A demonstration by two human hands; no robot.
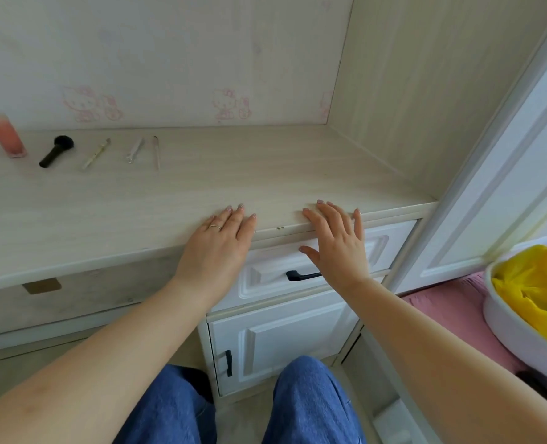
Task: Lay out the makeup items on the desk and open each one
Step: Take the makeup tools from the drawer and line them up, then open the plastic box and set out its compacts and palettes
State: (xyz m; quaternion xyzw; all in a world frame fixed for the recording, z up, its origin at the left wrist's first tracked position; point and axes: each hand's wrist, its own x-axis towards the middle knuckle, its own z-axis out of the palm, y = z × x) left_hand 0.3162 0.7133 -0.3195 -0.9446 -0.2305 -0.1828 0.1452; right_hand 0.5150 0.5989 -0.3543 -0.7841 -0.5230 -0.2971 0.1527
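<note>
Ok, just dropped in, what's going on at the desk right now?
A seated person rests both hands flat on the front edge of the desk, holding nothing: left hand, right hand. Five makeup items lie in a row at the back left: a pink bottle, a black brush, a pale stick, a small clear item and a thin stick. Whether any is opened is too small to tell. The drawer below looks closed.

Desk [265,168]: bottle [6,134], brush [56,151], hands.
</note>
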